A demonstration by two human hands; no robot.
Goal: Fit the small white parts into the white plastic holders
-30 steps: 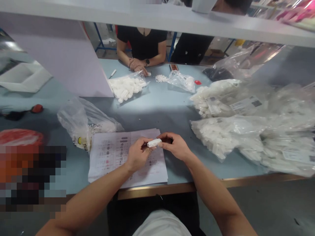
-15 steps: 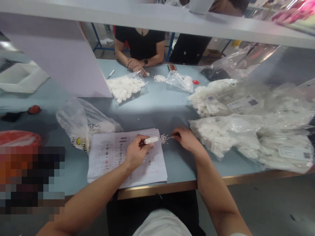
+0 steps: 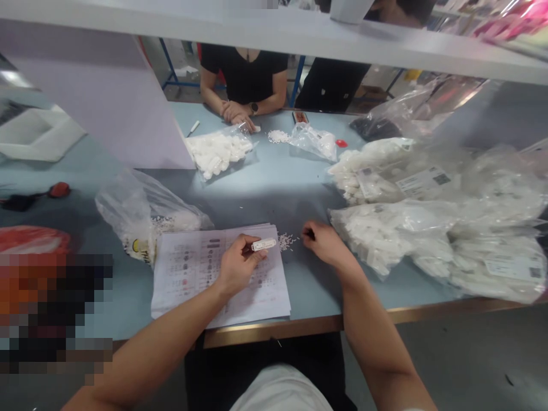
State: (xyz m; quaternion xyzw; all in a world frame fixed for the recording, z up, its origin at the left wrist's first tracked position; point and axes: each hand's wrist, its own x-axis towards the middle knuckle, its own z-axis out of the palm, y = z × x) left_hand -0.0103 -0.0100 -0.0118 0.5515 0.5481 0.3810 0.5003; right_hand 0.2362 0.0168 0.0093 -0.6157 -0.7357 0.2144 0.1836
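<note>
With the fingers of my left hand (image 3: 240,265) I pinch one end of a white connector (image 3: 264,244), near the middle of the frame, over the papers (image 3: 180,297). My grip covers just that end, so a push on the far end could tilt it or make it slip out and drop onto the pages.

The fingers of my right hand (image 3: 321,242) are curled close together, to the right of the small white pieces (image 3: 286,242); I cannot tell whether a piece is pinched between them. If one is, it could fall unnoticed, being so tiny.

The loose pieces lie on the counter (image 3: 317,291) just beside the papers' right edge, with nothing to fence them in. A careless brush of my knuckles could scatter them, and if my left wrist dragged the pages to the right, the edge could plough through them. Any that strayed onto the white sheets would be hard to spot.

At the left of the frame, a clear bag (image 3: 145,211) meets the papers' upper left corner; tugging the stack could shift it and perhaps spill its contents.
</note>
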